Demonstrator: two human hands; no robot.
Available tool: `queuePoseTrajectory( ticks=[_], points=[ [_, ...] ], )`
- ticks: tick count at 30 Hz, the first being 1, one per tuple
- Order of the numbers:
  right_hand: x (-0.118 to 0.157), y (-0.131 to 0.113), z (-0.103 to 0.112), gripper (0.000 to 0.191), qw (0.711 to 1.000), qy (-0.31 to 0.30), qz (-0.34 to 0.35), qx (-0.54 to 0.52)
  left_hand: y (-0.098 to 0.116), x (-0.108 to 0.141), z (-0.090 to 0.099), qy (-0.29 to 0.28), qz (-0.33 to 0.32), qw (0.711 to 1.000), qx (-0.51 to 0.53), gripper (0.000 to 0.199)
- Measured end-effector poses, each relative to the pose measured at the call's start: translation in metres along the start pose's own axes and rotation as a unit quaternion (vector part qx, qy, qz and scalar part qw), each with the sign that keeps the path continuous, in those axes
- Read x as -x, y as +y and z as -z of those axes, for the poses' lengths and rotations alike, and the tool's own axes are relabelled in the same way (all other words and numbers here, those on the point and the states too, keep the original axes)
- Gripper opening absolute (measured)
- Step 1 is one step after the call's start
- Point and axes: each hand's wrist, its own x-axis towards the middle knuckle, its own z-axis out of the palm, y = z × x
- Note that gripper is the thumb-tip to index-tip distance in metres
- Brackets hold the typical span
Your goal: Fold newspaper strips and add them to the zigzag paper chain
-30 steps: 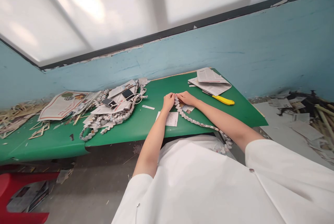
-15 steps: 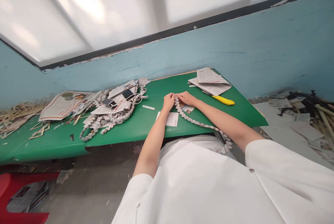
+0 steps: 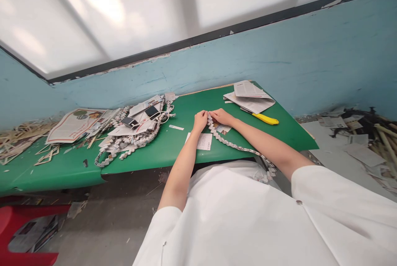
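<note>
A zigzag chain of folded newspaper (image 3: 229, 143) runs from my fingers across the green table and down over its front edge toward my lap. My left hand (image 3: 201, 120) is closed at the chain's far end, fingertips pinched together. From the other side my right hand (image 3: 221, 116) pinches the same end, its fingers bent over it. The fingers hide the very tip of the chain. Under my left forearm lies a printed paper piece (image 3: 204, 141). Another printed piece (image 3: 223, 129) is partly covered by my right hand. A narrow paper strip (image 3: 176, 127) rests left of my hands.
A yellow-handled cutter (image 3: 266, 119) lies by folded newspapers (image 3: 252, 96) at the right. To the left, a heap of paper chains (image 3: 133, 144) carries sheets, dark devices and a white cable. Thin wooden frames (image 3: 46, 154) lie farther left. A red stool (image 3: 18, 212) stands below.
</note>
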Motion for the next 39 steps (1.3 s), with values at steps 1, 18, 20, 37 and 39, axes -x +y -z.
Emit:
queuePoseTrajectory(
  ticks=[1, 18, 20, 37, 39],
  points=[
    [0.0000, -0.0001, -0.0001, 0.059, 1.000, 0.000, 0.000, 0.000, 0.0000, 0.0000, 0.0000, 0.000, 0.001, 1.000, 0.000, 0.033],
    [-0.0003, 0.0020, -0.0011, 0.057, 1.000, 0.003, -0.006, 0.007, 0.0030, 0.0020, 0.0012, -0.009, 0.010, 1.000, 0.011, 0.033],
    [-0.0006, 0.0025, -0.0014, 0.057, 1.000, 0.005, -0.004, 0.010, 0.0028, 0.0020, 0.0011, -0.010, 0.012, 1.000, 0.012, 0.033],
    [-0.0006, 0.0015, -0.0013, 0.058, 1.000, 0.002, 0.000, 0.007, -0.0010, 0.0000, -0.0004, -0.008, 0.008, 1.000, 0.002, 0.033],
    [-0.0005, 0.0015, -0.0013, 0.058, 1.000, 0.002, 0.001, 0.008, -0.0009, -0.0002, -0.0005, -0.006, 0.009, 1.000, 0.001, 0.033]
  ],
)
